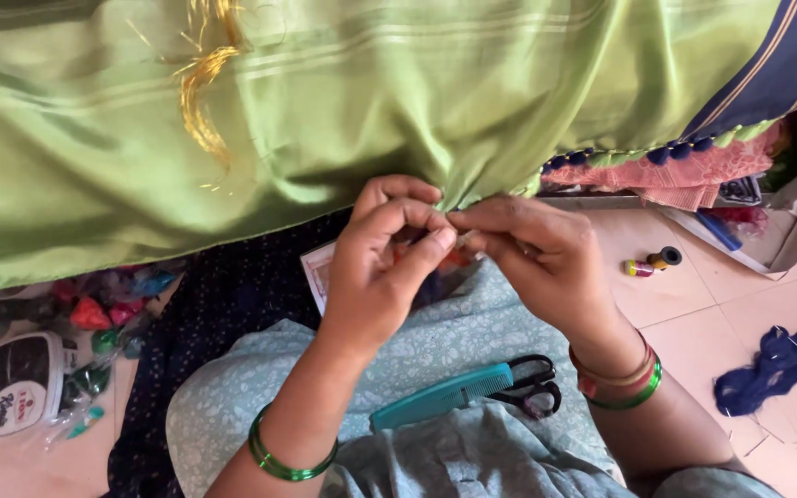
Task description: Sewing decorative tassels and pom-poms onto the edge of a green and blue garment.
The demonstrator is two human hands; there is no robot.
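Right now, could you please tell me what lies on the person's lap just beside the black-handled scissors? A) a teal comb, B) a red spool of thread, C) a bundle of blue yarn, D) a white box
A: a teal comb lies on the pale printed cloth over the lap, its end touching the black-handled scissors, below the left hand and right hand pinching the green fabric edge.

Sewing corner on a home floor

I sit on a pale tiled floor (pixel 694 304) with green silky cloth (pixel 325 111) draped before me, thread spools (pixel 652 263) and loose blue yarn (pixel 777 360) lying on the tiles, a teal comb (pixel 440 397) and black scissors (pixel 532 387) on my lap, and bags of coloured thread (pixel 103 314) heaped beside me.
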